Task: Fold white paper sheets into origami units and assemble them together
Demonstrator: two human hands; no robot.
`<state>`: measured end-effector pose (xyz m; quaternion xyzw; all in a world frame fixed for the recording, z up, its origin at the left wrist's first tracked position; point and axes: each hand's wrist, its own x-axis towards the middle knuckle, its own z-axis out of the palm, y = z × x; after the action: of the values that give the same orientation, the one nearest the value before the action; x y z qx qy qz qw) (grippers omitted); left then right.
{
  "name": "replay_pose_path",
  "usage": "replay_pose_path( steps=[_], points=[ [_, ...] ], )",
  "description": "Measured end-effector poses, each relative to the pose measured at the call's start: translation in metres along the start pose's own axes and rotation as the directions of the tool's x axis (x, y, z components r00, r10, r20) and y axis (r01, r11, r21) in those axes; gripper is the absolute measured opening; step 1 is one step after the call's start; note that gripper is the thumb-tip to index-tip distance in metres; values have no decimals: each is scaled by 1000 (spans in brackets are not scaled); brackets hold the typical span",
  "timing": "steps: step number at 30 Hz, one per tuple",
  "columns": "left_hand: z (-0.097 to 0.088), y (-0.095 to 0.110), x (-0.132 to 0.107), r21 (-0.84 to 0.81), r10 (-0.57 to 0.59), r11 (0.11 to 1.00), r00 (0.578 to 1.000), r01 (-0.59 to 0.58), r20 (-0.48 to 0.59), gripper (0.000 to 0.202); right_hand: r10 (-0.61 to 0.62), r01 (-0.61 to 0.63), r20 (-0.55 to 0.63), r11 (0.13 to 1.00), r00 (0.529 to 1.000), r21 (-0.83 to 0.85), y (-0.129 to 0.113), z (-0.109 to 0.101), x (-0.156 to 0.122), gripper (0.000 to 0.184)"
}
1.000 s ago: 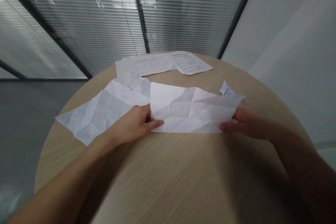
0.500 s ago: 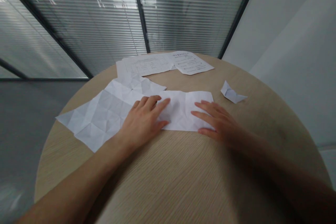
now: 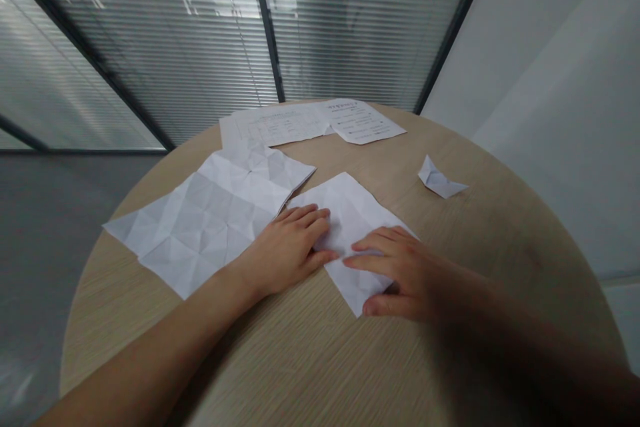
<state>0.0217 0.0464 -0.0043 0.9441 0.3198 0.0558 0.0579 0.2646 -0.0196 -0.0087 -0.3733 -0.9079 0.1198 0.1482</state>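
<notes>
On the near side of the white sheet, the wooden tabletop ran toward the person, pale and grained, with a dark shadow to the sheet's near right. The sheet lay slantwise on the wood, one corner pointing back at the person, its longer axis seeming to run from far left to near right.

The right hand covered the sheet's near-right end, fingers spread over the paper, thumb apart from them beside the nearest corner; whether that thumb pressed paper or wood could not be told. The left hand lay palm down across the sheet's left edge, fingers extended and flat, gripping nothing that showed. Both hands touched the sheet, so neither was clearly closer.

Left of the sheet spread the creased paper, its right edge slightly raised; whether the two met behind the left fingers was unclear. A small folded piece sat beyond the sheet to the right, well apart from it. Farther beyond lay the printed pages, then the window blinds, with a plain wall off to the sheet's right.
</notes>
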Motion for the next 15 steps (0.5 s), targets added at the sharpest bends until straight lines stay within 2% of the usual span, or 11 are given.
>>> replay_pose_path(
  steps=[2,4,6,9,15],
  points=[
    [1,0,1,-8,-11,1000,1000,11,-2,43,-39,40,-10,997,999,67,-1,3,5,40],
    [3,-2,1,-27,-1,1000,1000,1,9,45,-30,31,-26,997,999,64,4,7,9,34],
    [4,-4,1,-50,20,999,1000,-19,20,49,-3,3,-24,1000,1000,-4,11,12,10,42],
    [6,-9,1,-72,48,996,999,-47,15,57,37,-30,42,989,998,-148,19,18,7,60],
    [8,-17,-3,-73,74,995,997,-71,33,65,114,-80,116,960,987,-269,20,23,-4,74]
  ],
)
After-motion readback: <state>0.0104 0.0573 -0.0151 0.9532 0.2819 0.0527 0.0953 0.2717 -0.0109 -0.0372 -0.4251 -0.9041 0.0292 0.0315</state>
